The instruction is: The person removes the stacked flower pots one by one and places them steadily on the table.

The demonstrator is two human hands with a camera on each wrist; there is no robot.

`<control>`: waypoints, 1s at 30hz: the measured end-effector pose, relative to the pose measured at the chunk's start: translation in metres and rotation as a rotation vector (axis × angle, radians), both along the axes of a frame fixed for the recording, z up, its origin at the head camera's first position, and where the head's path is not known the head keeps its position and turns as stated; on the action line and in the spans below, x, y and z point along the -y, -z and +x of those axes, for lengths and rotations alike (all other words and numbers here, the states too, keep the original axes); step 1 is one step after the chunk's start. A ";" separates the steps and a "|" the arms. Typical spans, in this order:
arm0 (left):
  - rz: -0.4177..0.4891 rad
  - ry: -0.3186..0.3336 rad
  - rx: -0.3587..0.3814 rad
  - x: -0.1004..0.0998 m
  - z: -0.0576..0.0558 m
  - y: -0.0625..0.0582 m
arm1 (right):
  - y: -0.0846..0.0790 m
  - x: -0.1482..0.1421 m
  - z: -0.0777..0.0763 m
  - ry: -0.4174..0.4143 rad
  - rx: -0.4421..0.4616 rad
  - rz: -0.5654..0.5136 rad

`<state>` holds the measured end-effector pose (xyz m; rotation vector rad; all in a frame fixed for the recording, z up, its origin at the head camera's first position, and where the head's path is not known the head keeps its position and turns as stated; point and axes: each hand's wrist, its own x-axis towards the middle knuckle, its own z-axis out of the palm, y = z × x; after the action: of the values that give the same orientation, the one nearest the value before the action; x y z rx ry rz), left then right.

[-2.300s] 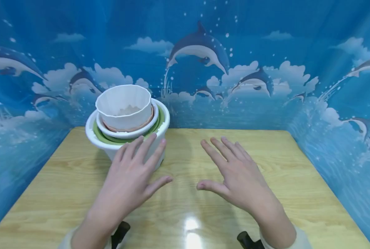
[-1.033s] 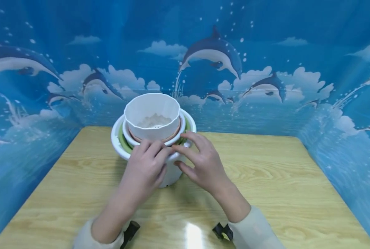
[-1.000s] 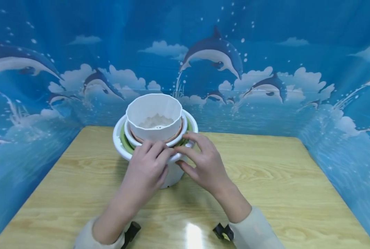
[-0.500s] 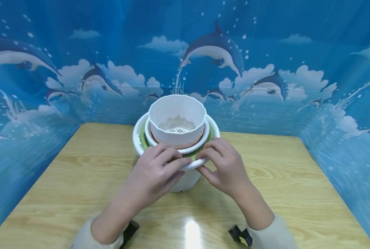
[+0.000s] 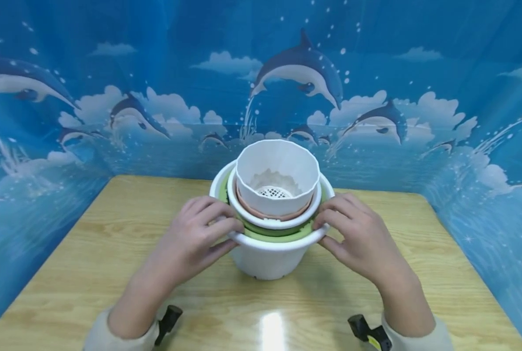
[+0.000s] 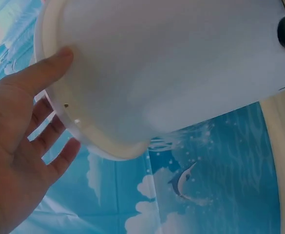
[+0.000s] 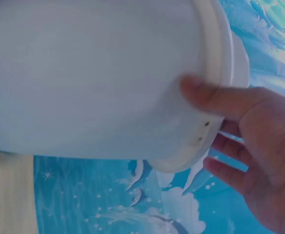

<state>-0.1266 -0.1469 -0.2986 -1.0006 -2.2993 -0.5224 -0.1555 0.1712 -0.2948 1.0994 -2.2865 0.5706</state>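
Gripping large white pot (image 5: 267, 265) by rim (image 5: 271, 245) with left hand (image 5: 199, 231) and right hand (image 5: 359, 234); nested inside: green pot (image 5: 274, 239), smaller white pot (image 5: 271, 224), brownish pot (image 5: 270, 215), faceted white pot (image 5: 276, 204).

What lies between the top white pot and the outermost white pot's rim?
Going outward in the head view: a pinkish rim, another white rim, then a green rim.

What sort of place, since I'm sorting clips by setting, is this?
Likely a staged indoor filming corner: a dolphin-print backdrop stands along three sides of a wood-grain table, and the black wrist-worn gear suggests recording.
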 end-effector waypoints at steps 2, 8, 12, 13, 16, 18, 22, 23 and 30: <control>-0.003 0.000 -0.005 0.000 0.000 0.001 | -0.002 0.003 0.005 -0.010 0.001 0.003; -0.023 -0.017 -0.031 -0.002 0.000 0.002 | 0.000 0.032 0.019 -0.128 -0.057 -0.022; -0.034 -0.030 -0.038 -0.004 0.002 0.001 | 0.005 0.051 0.021 -0.150 -0.171 -0.071; -0.035 -0.024 -0.044 -0.005 0.003 0.001 | 0.006 0.055 0.020 -0.151 -0.202 -0.091; -0.044 0.008 -0.073 -0.011 0.007 0.002 | 0.009 0.061 0.018 -0.148 -0.266 -0.144; -0.042 0.026 -0.104 -0.017 0.009 0.004 | 0.010 0.063 0.017 -0.149 -0.278 -0.159; -0.019 0.018 -0.149 -0.025 0.009 0.008 | 0.007 0.062 0.015 -0.165 -0.269 -0.194; -0.013 0.016 -0.158 -0.026 0.008 0.009 | 0.007 0.062 0.014 -0.168 -0.279 -0.223; 0.012 0.040 -0.157 -0.032 0.006 0.015 | 0.005 0.054 0.010 -0.054 -0.385 -0.429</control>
<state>-0.1211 -0.1148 -0.3133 -1.0462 -2.1389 -0.4569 -0.1455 0.1169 -0.2993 0.9599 -1.7086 0.7550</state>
